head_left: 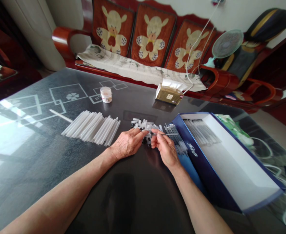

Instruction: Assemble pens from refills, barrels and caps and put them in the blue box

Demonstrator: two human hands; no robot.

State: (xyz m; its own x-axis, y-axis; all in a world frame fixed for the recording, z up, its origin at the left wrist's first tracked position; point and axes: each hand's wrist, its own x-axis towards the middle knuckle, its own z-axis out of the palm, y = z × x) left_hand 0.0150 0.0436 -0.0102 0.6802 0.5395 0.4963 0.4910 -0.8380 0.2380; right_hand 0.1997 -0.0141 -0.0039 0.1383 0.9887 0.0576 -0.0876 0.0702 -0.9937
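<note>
My right hand (166,148) pinches a thin pen refill (170,134), which points to the right. Close beside it, my left hand (128,143) has its fingers pressed together at the pile of small white and black caps (144,124); what they hold, if anything, is hidden. Left of my hands, translucent white pen barrels (91,127) lie in a row on the dark table. More thin refills (178,141) lie just right of my right hand, against the blue box.
An open blue box (233,162) holds a row of thin refills (201,131) at its far end. A small round tub (106,95) and a tissue box (168,94) stand farther back. A green packet (235,130) and white cables (283,182) lie at the right.
</note>
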